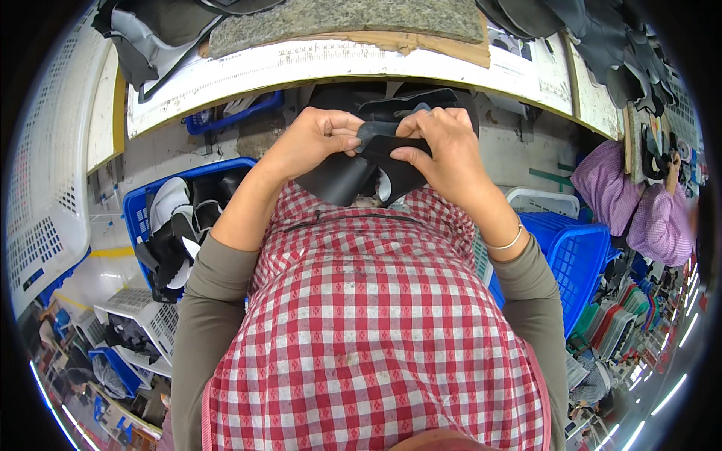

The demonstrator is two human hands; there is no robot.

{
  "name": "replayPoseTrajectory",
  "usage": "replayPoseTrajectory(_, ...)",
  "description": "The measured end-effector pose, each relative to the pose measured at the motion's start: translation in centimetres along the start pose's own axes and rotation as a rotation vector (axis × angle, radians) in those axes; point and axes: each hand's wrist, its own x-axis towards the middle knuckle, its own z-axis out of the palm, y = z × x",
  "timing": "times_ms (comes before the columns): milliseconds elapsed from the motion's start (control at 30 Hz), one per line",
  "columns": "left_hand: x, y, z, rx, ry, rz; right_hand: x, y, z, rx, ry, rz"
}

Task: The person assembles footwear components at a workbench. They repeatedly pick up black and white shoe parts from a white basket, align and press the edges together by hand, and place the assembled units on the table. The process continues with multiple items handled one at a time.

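Both my hands pinch a piece of black leather (338, 177) over my lap, just below the table's near edge. My left hand (325, 138) is closed, thumb and fingers gripping a dark grey-blue edge of the piece. Close beside it, my right hand (444, 150) has its thumb and curled fingers closed on the upper right part. A pale underside shows through a gap near the lower right of the piece. More dark leather pieces (406, 104) lie behind my hands, partly hidden by them.
Ahead is a white worktable (256, 84) bearing a stone slab (346, 22) and more black leather pieces (613, 64). A blue basket (139, 199) of black and white pieces stands at my left, another blue basket (575, 252) at my right. A person in a purple checked sleeve (605, 180) works at far right.
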Motion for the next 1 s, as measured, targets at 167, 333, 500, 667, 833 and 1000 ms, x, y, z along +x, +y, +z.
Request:
replayPoseTrajectory(167, -0.2, 0.0, 0.6, 0.013, 0.047, 0.012, 1.2, 0.0, 0.4, 0.046, -0.078, 0.012)
replayPoseTrajectory(333, -0.4, 0.4, 0.5, 0.067, 0.036, 0.013, 1.4, 0.2, 0.5, 0.064, -0.123, 0.048)
replayPoseTrajectory(500, -0.2, 0.0, 0.6, 0.099, 0.013, 0.028, 1.4, 0.2, 0.7, 0.065, -0.138, 0.097)
replayPoseTrajectory(667, -0.3, 0.8, 0.4, 0.1, 0.003, 0.002, 1.6, 0.3, 0.6, 0.073, -0.148, 0.116)
replayPoseTrajectory(833, -0.8, 1.6, 1.2, -0.004, 0.013, -0.047, 1.3, 0.4, 1.1, 0.019, -0.119, 0.098)
replayPoseTrajectory(1000, -0.6, 0.3, 3.5, 0.018, 0.206, -0.052, 0.6, 1.2, 0.5, 0.001, 0.015, 0.125)
